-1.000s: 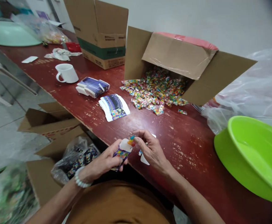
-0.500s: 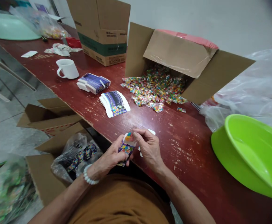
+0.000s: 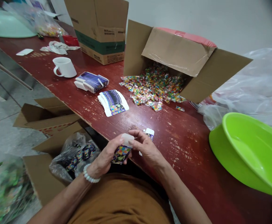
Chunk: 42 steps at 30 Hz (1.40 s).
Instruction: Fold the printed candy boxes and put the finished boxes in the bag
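Observation:
My left hand is wrapped round a small printed candy box, held above the table's front edge. The box has a dark purple front with colourful pictures, and its white top flap is up. At that flap, the thumb and fingers of my right hand close on the box's top edge. Another small printed carton lies on the table just beyond my right fingers, partly hidden. Farther off lie a fanned stack of flat cartons and a purple bundle of cartons. Wrapped candies spill from a tipped cardboard box.
A green basin stands at right by clear plastic sheeting. A white mug and a tall carton are at the back left. Below the table edge, an open box holds a plastic bag of dark printed packs.
The colourful candy at the box's mouth no longer shows, and the white flap now covers that spot. The box has turned slightly in my left hand. My right fingers stay at its top.

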Each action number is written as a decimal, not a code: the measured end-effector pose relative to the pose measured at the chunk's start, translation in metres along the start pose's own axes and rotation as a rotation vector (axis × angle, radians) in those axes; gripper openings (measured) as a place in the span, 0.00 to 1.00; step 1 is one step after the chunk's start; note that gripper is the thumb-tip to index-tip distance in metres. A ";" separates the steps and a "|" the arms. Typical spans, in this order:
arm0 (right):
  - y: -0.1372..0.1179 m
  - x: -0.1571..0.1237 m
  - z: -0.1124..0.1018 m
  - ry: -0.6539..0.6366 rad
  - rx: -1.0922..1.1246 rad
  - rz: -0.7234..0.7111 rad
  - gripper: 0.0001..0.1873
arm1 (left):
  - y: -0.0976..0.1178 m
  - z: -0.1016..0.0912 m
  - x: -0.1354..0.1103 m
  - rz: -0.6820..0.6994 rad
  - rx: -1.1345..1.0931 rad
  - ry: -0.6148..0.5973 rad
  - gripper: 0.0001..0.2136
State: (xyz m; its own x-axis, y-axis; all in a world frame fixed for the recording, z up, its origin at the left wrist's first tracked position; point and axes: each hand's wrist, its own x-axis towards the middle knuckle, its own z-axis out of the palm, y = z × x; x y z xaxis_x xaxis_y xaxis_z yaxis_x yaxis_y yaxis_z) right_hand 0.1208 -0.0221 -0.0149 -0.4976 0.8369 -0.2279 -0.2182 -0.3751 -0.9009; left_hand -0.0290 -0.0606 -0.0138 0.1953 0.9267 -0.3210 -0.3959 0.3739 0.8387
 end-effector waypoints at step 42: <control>-0.009 0.010 -0.114 0.382 -1.459 -0.194 0.33 | 0.011 -0.145 -0.049 0.098 1.027 0.754 0.20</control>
State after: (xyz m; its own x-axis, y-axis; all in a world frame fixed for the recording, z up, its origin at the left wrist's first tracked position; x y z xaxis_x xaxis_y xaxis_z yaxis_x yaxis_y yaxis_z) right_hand 0.2137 0.0356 -0.0512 -0.2692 0.9612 0.0606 0.8564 0.2677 -0.4415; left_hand -0.1731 -0.0962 -0.0529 -0.4840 0.8662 -0.1245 0.5585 0.4153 0.7180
